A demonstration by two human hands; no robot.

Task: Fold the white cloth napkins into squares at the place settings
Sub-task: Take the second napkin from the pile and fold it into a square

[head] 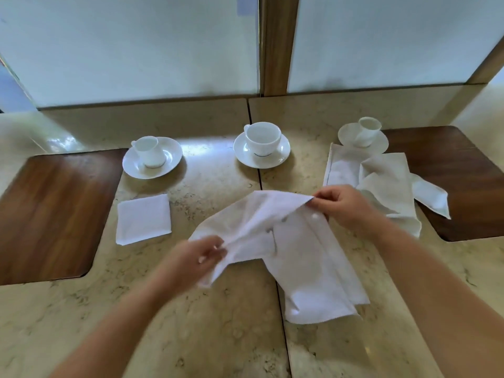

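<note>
A rumpled white napkin [305, 257] lies in the middle of the marble table [212, 323], its far part lifted off the surface. My left hand [199, 255] pinches its near-left edge. My right hand [343, 205] pinches its far-right corner, thumb and fingers closed on the cloth. A napkin folded into a square [143, 219] rests flat at the left place setting. An unfolded, crumpled napkin [381, 181] sprawls at the right place setting, partly over the wooden inlay.
Three white cups on saucers stand in a row beyond the napkins: left [152, 156], middle [262, 144], right [364, 133]. Dark wooden inlays sit at far left [54, 214] and far right [458, 181]. Frosted panels with a wooden post [278, 45] close off the back.
</note>
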